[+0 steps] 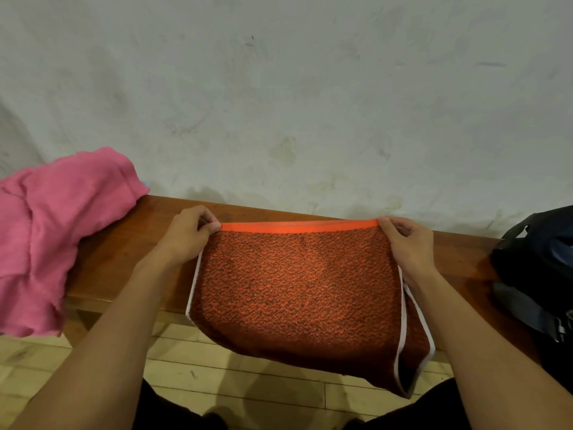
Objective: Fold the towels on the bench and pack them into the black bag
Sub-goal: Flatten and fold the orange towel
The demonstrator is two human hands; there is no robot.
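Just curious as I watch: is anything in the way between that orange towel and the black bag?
Nothing visible: only bare bench lies between the orange towel, held by both hands, and the black bag.

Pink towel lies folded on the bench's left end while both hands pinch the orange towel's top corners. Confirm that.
Not quite: the pink towel lies crumpled, not folded, as the head view shows. The rest holds: it is on the bench's left end, and both hands pinch the orange towel's top corners.
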